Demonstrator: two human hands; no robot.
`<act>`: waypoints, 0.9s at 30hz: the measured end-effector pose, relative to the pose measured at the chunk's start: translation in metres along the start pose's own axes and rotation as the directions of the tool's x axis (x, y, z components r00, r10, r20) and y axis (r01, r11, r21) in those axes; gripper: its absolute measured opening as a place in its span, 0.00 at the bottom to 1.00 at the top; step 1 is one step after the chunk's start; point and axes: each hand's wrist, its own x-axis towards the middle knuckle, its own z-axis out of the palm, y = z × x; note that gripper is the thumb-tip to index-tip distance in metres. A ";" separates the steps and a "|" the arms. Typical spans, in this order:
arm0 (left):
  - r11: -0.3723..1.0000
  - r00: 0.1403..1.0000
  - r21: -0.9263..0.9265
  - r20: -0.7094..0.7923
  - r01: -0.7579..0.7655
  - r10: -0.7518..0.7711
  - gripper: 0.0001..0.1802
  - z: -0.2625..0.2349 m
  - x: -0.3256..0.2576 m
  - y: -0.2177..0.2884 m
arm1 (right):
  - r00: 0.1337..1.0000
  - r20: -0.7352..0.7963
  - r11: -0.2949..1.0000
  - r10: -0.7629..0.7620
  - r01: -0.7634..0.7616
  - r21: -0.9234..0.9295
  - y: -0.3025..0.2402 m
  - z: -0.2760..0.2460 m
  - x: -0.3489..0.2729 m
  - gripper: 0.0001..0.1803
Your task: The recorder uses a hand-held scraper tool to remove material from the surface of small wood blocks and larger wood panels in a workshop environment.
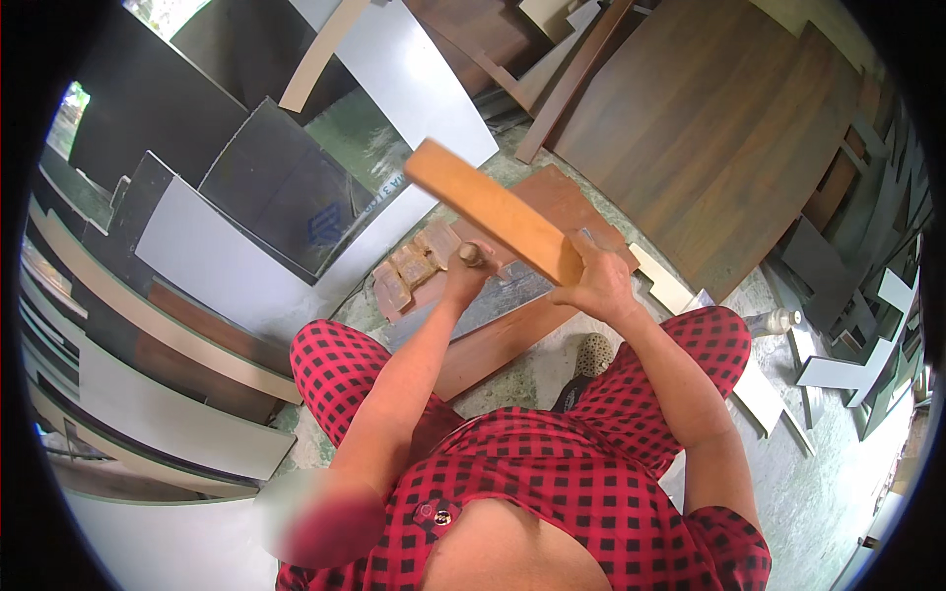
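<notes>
My right hand (pixel 603 283) grips the near end of a thick orange-brown wooden bar (pixel 493 212), its thumb and fingers on either side. The bar is raised and points away to the upper left. My left hand (pixel 471 271) is closed round a wooden handle (pixel 472 255), whose round end faces up; what lies below the fist is hidden. Beneath both hands is a grey flat slab (pixel 507 289) by a reddish-brown wooden board (pixel 483 345). Several rough light-brown blocks (pixel 414 268) sit just left of my left hand.
White and dark panels (pixel 222 236) lean at the left. A large brown wood-grain panel (pixel 690 128) stands at the upper right. Strips and offcuts (pixel 857 369) are heaped on the right, near a white bottle (pixel 774 322). A shoe (pixel 591 357) rests between my knees.
</notes>
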 end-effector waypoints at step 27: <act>0.981 0.975 0.181 0.220 -0.073 0.033 0.13 0.005 0.001 -0.001 | 0.990 -0.090 0.991 -0.108 0.115 0.075 -0.002 0.001 -0.007 0.42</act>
